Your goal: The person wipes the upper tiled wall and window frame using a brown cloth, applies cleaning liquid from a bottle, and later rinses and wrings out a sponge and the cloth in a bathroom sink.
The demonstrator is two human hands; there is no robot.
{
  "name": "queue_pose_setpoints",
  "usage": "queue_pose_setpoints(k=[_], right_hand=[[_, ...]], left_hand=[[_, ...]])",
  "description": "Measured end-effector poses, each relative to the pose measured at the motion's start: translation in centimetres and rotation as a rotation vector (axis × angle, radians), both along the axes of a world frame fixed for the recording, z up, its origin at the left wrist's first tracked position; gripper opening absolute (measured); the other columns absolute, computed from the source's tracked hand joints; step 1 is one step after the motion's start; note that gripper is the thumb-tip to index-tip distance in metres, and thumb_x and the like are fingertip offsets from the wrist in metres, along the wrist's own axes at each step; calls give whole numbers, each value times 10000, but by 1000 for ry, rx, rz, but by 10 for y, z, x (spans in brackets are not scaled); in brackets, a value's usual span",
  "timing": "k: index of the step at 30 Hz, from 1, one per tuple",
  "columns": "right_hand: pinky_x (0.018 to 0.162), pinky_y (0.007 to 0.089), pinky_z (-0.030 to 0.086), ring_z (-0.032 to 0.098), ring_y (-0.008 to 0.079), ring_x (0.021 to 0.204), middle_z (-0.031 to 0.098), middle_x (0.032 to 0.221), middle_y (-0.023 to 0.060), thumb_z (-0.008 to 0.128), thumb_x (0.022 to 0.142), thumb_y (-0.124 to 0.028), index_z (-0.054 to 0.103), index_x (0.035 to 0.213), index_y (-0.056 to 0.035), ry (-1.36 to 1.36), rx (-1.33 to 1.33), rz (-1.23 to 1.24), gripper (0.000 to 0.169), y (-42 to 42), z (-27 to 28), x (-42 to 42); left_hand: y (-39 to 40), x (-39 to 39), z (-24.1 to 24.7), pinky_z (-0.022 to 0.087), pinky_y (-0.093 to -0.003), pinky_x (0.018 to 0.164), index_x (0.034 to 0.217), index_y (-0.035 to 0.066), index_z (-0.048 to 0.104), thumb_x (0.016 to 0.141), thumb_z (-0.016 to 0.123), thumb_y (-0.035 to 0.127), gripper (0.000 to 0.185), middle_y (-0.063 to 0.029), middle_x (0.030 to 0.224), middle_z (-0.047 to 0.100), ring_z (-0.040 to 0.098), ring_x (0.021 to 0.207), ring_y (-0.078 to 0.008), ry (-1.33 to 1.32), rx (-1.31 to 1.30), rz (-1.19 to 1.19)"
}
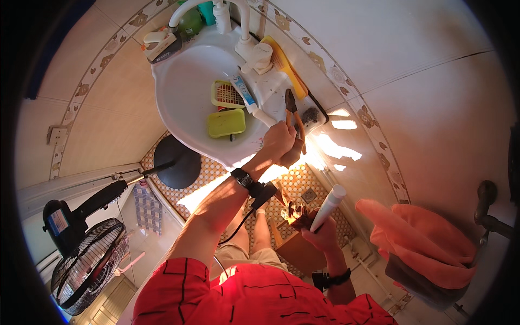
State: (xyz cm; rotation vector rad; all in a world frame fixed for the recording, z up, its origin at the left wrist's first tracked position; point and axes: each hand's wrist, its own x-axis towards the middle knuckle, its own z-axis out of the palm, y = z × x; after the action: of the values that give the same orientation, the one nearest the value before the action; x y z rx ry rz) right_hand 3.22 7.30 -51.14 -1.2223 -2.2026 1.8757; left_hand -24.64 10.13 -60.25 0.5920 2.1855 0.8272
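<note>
My left hand point(280, 142) is at the right corner of the white washbasin point(174, 89), its fingers closed on the orange handles of a pair of pliers point(291, 103). The pliers' dark jaws point away from me, beside a yellow comb point(286, 67). A dark scouring pad point(310, 115) lies close by on the rim. Lower right, my right hand point(323, 233) grips a white tube point(329, 207) with a pale cap. Dark, partly sunlit material next to those fingers cannot be made out. A toothpaste tube point(242, 90) and two yellow-green soap trays point(226, 123) lie in the basin.
A white faucet point(245, 44), bottles point(222, 18) and a small box point(160, 46) stand around the basin's back. A black fan point(89, 260) is at left, its round base point(176, 162) on the tiled floor. An orange towel point(422, 243) hangs at right. Below is a wooden stool point(298, 254).
</note>
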Motion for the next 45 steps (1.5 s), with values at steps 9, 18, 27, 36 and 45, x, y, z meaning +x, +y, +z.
queue_pose_setpoints(k=[9,18,27,36,45], right_hand=[[567,292,461,543,105,589,538,608,20,723,605,-64,518,700,-45,58,-75,-115,226,-1,2,-10],[617,296,505,633,148,658,627,698,64,748,614,-116,553,850,-29,7,-40,-81,318,13,-1,2],[626,321,513,648,173,674,643,717,74,753,604,-128,560,879,-15,-30,132,87,355,26,3,-5],[625,324,510,641,179,669,634,724,82,751,604,-138,544,854,-20,-43,86,66,345,36,-6,0],[639,326,507,644,185,697,629,724,76,745,607,-127,555,859,-43,-81,90,30,327,34,-6,-11]], left_hand=[[-8,0,32,505,-446,738,1172,-1,462,848,564,293,449,-214,878,647,644,829,-358,20,-84,44],[-87,-63,27,495,-405,755,995,34,598,799,601,279,314,-152,895,668,638,856,-339,267,15,219],[-128,-185,-51,496,-461,793,975,33,676,745,611,191,287,-212,1014,640,607,948,-391,293,-439,-33],[-128,-185,-46,481,-413,840,1214,59,545,694,699,276,584,-202,1103,614,585,1015,-367,305,-307,-32],[-106,-221,-59,446,-356,897,1243,45,464,552,830,236,805,-165,1114,611,578,1032,-328,-73,230,-209]])
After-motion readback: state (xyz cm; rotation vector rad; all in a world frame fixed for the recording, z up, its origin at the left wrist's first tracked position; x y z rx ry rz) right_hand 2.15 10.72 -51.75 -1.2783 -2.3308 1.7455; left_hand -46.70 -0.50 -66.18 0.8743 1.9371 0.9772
